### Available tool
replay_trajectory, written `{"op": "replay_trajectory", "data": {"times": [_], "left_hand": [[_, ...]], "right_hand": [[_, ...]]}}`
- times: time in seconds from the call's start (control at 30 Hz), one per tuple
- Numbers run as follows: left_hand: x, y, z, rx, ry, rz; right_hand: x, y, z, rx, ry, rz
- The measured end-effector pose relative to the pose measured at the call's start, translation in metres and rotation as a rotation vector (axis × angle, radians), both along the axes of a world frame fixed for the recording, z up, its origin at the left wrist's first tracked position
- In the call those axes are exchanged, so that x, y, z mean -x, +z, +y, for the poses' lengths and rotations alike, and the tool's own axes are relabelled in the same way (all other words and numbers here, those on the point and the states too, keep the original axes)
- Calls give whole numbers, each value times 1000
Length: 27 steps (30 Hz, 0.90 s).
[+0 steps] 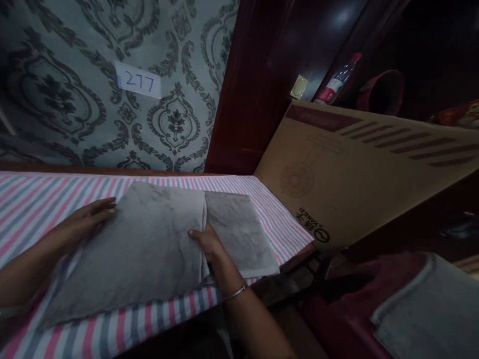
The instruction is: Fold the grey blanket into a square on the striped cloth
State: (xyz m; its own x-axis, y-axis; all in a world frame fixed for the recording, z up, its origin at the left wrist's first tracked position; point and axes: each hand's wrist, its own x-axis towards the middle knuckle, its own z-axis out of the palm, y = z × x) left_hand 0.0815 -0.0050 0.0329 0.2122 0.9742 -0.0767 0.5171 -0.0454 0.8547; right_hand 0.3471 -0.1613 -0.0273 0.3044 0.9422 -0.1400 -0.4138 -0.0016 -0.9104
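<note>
A grey, plush towel-like cloth [149,239] lies across the striped cover, with one part folded over another. The lower layer [239,234] shows to the right of the fold's edge. My right hand [209,244] grips that edge, thumb on top and the other fingers hidden beneath the upper layer. At the cloth's left side is my left hand [92,217], its fingers stretched out along the border and partly behind it. A bracelet [235,292] circles my right wrist.
Pink, white and grey stripes mark the table cover [280,219]. A large cardboard box [337,169] stands at the right, a bottle [337,82] behind it. Another grey cloth [430,309] lies over something dark red at lower right. A paper label [138,81] is on the patterned wall.
</note>
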Motion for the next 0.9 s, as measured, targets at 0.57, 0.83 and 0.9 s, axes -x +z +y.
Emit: {"op": "replay_trajectory", "data": {"times": [0.57, 0.83, 0.9], "left_hand": [[8, -21, 7, -62, 59, -55], [-3, -11, -5, -162, 60, 180], [-7, -4, -13, -184, 36, 238]], "right_hand": [[-155, 25, -86, 116, -166, -215], [-176, 21, -54, 298, -269, -571], [-182, 22, -44, 329, -303, -627]]}}
